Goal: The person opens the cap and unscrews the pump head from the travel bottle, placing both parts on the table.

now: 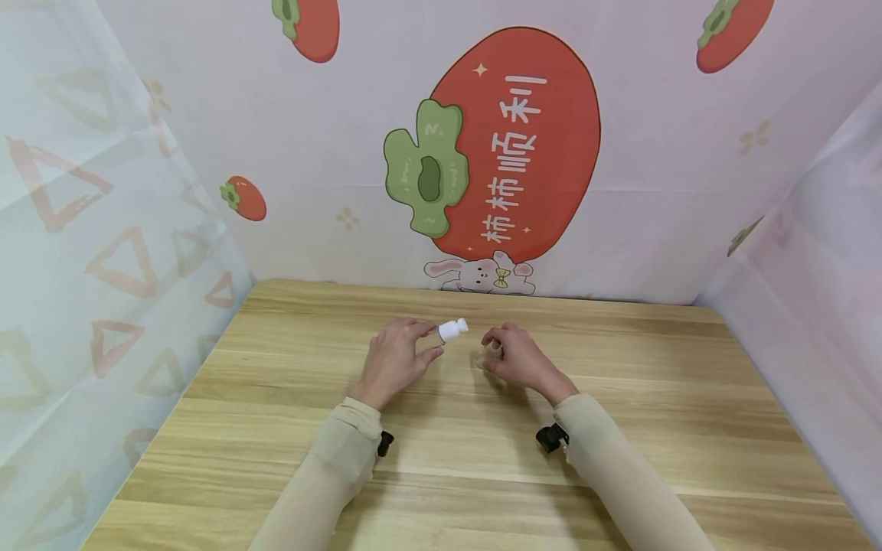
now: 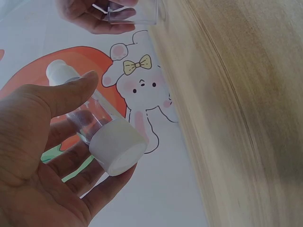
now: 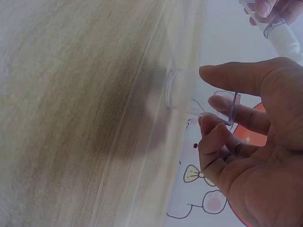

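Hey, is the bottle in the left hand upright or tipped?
Tipped: in the head view, the bottle slants in the left hand, its narrow white end nearer the right hand.

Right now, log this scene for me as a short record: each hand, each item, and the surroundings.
Left hand: holds a small bottle
Bottle look: white at both ends, see-through between
Bottle pose: tilted, raised off the table
Right hand: holds a clear cup
Cup on table: cannot tell
Bottle and cup: apart, no contact
Table finish: light wood grain
Backdrop: pale, printed with a large red fruit and a rabbit
Sleeves: pale beige
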Motion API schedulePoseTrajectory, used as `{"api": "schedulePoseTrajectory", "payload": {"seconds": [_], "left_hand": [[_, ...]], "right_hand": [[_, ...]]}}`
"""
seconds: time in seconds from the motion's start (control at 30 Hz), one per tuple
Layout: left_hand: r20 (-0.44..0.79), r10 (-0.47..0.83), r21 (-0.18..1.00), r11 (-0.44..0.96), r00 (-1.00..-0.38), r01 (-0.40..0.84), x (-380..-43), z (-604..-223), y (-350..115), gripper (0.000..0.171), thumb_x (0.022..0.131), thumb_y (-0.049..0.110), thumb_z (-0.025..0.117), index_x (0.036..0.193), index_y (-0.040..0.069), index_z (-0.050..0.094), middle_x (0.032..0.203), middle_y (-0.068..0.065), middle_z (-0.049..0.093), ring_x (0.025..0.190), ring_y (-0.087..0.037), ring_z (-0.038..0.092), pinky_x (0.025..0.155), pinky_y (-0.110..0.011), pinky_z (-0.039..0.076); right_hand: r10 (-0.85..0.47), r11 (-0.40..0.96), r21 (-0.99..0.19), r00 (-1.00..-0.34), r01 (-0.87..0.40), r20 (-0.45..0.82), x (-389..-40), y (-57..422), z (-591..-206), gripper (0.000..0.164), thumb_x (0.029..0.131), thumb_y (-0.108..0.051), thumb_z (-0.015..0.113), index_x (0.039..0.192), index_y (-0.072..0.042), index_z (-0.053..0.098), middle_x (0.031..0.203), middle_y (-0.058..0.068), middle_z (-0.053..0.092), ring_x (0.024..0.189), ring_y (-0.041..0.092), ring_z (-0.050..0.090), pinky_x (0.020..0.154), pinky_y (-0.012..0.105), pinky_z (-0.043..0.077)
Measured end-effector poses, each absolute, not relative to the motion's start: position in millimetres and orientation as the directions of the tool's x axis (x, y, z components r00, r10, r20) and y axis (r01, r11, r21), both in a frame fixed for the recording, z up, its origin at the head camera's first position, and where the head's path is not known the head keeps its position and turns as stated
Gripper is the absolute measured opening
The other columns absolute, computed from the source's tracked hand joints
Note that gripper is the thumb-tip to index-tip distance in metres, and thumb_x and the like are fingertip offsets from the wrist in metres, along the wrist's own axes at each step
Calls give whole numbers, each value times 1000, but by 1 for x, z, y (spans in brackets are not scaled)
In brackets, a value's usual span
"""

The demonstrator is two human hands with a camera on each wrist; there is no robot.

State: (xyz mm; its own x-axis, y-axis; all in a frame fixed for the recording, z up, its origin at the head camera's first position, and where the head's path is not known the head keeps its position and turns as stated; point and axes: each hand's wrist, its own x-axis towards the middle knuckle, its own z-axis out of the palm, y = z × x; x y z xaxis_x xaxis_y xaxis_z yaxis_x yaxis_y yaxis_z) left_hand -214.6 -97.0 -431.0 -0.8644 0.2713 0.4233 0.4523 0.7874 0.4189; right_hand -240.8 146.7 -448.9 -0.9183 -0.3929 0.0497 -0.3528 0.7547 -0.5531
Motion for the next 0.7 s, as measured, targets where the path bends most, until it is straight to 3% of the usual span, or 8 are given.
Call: {"api": "schedulePoseTrajectory", "payload": {"seconds": [0.7], "left_hand": [[430, 268, 421, 786, -862, 454, -214, -434, -96, 39, 80, 25, 89, 113, 9, 77, 105, -9, 74, 91, -28, 70, 66, -48, 57]], "right_hand": [[-393, 770, -521, -917, -367, 66, -242, 147, -451, 28, 84, -16, 83, 106, -4, 70, 92, 5, 58, 87, 20, 54, 76, 38, 50]]}}
